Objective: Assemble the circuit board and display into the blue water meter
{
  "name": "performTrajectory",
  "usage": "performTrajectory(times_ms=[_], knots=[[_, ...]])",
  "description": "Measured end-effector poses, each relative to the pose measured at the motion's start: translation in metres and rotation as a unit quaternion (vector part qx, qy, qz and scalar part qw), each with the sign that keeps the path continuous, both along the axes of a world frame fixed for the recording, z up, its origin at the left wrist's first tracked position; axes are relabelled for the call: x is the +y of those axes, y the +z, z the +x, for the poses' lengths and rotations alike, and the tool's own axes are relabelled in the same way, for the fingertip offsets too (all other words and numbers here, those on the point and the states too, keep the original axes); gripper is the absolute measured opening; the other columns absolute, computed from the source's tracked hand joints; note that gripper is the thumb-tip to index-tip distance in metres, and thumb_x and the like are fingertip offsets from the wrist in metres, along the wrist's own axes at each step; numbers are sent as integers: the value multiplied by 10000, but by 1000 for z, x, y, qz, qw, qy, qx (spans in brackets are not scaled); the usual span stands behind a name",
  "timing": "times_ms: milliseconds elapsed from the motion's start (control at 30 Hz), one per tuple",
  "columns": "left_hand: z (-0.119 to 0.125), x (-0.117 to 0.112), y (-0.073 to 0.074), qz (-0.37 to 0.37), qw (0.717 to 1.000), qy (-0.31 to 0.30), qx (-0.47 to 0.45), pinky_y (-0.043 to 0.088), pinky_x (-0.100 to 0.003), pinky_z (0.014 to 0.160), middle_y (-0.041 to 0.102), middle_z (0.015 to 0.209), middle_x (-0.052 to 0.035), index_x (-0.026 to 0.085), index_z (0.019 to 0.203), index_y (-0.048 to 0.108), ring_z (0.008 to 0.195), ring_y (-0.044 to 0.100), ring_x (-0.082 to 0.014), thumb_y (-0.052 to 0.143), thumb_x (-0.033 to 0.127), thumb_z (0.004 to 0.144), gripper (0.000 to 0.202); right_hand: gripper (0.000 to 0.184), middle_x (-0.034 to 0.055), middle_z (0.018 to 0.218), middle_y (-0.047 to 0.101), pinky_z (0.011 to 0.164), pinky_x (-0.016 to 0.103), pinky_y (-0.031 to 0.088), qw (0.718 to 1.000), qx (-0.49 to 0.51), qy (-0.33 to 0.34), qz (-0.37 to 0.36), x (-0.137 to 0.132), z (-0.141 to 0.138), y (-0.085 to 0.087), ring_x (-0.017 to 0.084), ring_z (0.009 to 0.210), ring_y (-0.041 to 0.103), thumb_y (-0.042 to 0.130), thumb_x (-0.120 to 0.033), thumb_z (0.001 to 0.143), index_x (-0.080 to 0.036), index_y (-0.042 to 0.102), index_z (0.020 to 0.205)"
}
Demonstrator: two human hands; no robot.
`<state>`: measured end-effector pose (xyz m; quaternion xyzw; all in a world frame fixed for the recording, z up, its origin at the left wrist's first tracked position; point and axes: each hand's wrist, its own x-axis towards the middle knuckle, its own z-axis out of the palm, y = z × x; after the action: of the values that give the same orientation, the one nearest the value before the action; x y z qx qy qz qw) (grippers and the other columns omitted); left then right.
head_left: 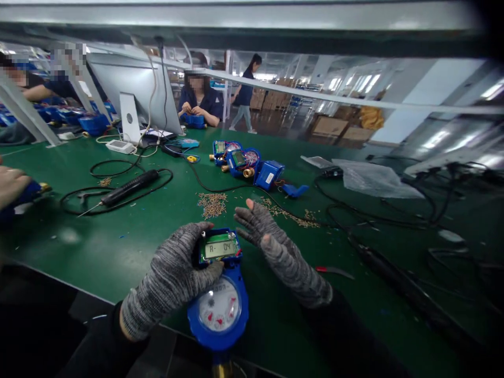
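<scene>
My left hand [173, 273], in a grey knit glove, is wrapped round a blue water meter [219, 310] near the front edge of the green bench. The meter has a round white dial and, above it, a green circuit board with a small lit display [219, 248]. Just right of the display my right hand [275, 247], in a grey fingerless glove, hovers with its fingers spread and a bare fingertip raised. It holds nothing. A pile of small brass screws [212, 205] lies just beyond both hands.
Several more blue meters [244, 163] lie further back on the green bench [118, 247]. A black electric screwdriver [126, 190] with coiled cable lies left, more cables right. Red-handled pliers [333, 271] rest near my right wrist. A monitor [134, 94] stands behind. Other workers sit opposite and left.
</scene>
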<state>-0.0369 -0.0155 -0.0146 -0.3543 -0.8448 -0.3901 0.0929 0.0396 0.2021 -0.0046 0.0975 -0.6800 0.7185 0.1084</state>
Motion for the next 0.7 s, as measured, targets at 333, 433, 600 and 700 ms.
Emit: performTrajectory(times_ms=[333, 433, 600, 700], knots=[[-3, 3, -2, -2, 993, -1, -118, 576, -578, 938, 698, 1199, -110, 245, 1272, 556, 1065, 696, -309, 709, 443, 792, 541, 540, -52, 1542, 438, 1233, 442, 335, 980, 28, -149, 127, -34, 67, -27, 196, 1426, 413, 599, -268, 983, -440, 449, 1472], [-3, 6, 5, -9, 992, 0, -130, 565, -606, 930, 706, 1164, -100, 244, 1223, 580, 1027, 699, -312, 719, 472, 773, 524, 547, -57, 1516, 472, 1211, 443, 380, 972, 51, -176, 145, -38, 62, -35, 198, 1397, 454, 599, -260, 985, -453, 442, 1472], [-1, 9, 16, 4, 980, -11, -201, 527, -599, 995, 686, 1189, -95, 228, 1183, 600, 1076, 671, -303, 742, 451, 750, 507, 530, -2, 1507, 490, 1198, 530, 375, 940, 80, -230, 239, -38, 63, -46, 246, 1411, 437, 572, -289, 994, -390, 436, 1496], [2, 10, 20, 7, 970, 1, -245, 481, -620, 1046, 673, 1226, -107, 212, 1219, 590, 1115, 651, -315, 755, 452, 733, 567, 456, 57, 1465, 536, 1191, 546, 379, 940, 68, -229, 245, -34, 60, -43, 270, 1384, 472, 561, -314, 987, -289, 533, 1441]])
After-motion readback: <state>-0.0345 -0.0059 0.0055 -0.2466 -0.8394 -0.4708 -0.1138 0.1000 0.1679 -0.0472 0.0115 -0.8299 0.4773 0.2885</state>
